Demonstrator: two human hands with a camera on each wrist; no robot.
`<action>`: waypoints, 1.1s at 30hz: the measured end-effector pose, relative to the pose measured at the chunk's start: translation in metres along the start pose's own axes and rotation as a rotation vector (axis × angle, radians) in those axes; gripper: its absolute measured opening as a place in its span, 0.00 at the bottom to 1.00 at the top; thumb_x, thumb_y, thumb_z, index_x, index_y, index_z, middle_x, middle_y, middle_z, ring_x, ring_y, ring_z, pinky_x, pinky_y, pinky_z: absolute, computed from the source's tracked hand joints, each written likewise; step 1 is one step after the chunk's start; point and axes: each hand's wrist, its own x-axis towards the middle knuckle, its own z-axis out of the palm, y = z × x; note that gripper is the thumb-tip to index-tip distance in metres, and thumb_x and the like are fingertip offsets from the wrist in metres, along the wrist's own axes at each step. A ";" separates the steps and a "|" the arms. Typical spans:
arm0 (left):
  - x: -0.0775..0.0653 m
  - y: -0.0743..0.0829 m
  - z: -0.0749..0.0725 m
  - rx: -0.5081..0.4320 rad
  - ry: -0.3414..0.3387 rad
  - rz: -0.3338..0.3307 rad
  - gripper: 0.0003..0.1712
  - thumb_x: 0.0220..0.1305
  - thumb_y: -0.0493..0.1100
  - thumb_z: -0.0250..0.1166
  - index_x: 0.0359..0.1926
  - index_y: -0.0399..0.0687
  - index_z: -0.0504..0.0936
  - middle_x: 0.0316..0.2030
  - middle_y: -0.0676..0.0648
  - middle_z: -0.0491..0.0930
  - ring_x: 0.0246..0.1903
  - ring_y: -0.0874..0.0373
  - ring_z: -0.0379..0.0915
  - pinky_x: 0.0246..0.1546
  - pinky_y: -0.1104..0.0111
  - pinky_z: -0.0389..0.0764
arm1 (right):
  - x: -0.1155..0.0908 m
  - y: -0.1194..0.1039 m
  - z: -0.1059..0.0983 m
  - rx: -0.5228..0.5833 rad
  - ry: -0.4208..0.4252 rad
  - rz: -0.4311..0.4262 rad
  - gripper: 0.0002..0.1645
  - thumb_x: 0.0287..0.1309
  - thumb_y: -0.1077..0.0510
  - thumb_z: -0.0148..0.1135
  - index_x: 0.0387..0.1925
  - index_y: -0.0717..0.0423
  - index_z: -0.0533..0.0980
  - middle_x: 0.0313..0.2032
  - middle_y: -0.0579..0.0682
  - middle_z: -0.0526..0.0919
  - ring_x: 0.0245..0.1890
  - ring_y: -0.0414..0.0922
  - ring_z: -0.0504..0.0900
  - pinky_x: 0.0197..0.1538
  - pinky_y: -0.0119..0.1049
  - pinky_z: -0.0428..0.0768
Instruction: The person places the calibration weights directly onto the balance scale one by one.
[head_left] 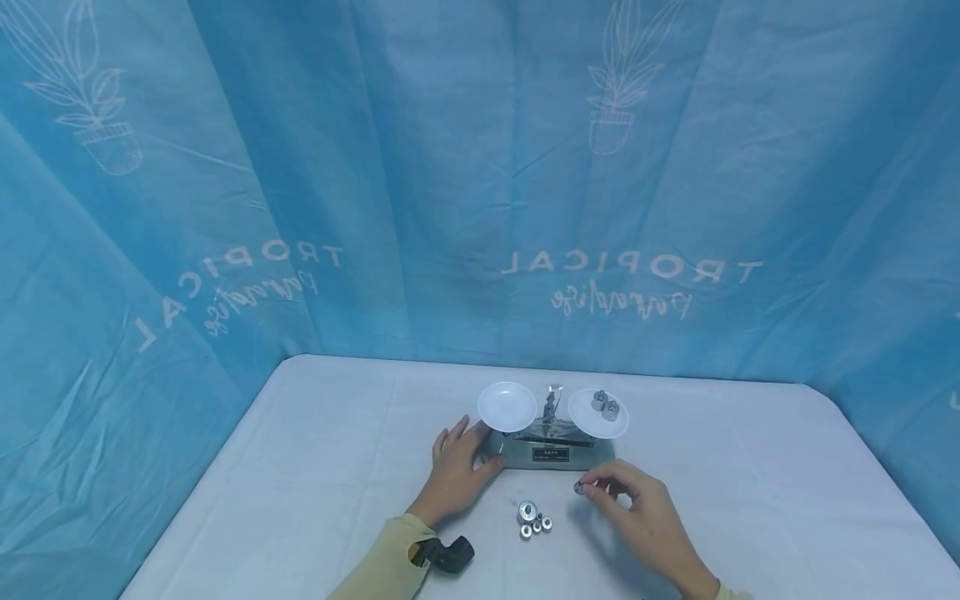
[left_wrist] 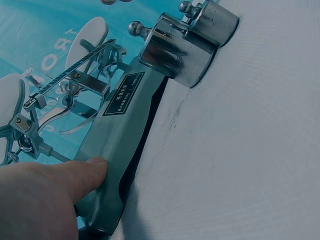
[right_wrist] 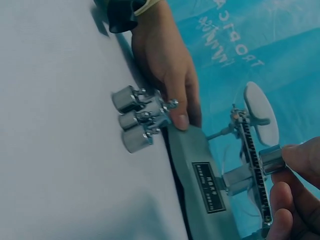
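My left hand [head_left: 455, 468] holds the left end of the grey-green balance scale [head_left: 517, 454]. Its thumb lies on the base's front side, and the other fingers are partly hidden behind. Between thumb and fingertips, my right hand [head_left: 637, 508] pinches a small metal weight [right_wrist: 272, 159] in front of the scale's right end. Two metal weights [head_left: 611, 409] stand on the right white pan [head_left: 588, 427]. Nothing lies on the left pan [head_left: 507, 406]. On the table before the scale, a large weight [head_left: 527, 510] stands grouped with several smaller weights [head_left: 547, 524].
A white cloth [head_left: 337, 467] covers the table. Blue curtains [head_left: 450, 208] with printed lettering hang behind it and at the sides. A black device [head_left: 450, 555] is strapped to the left wrist, close above the cloth.
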 end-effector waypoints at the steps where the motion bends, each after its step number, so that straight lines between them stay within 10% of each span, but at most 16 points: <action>1: 0.000 0.000 0.000 -0.001 0.001 0.002 0.36 0.70 0.54 0.61 0.73 0.45 0.67 0.70 0.43 0.69 0.74 0.36 0.49 0.71 0.34 0.41 | 0.001 -0.001 -0.001 -0.006 0.002 0.012 0.10 0.59 0.62 0.71 0.34 0.40 0.83 0.32 0.32 0.84 0.31 0.34 0.78 0.36 0.30 0.80; 33: -0.001 0.000 0.000 0.002 -0.003 -0.003 0.35 0.70 0.54 0.61 0.73 0.44 0.68 0.70 0.43 0.69 0.74 0.35 0.49 0.71 0.34 0.41 | 0.024 -0.009 -0.015 -0.123 0.098 -0.007 0.05 0.61 0.60 0.70 0.38 0.48 0.84 0.32 0.32 0.82 0.33 0.34 0.77 0.36 0.29 0.79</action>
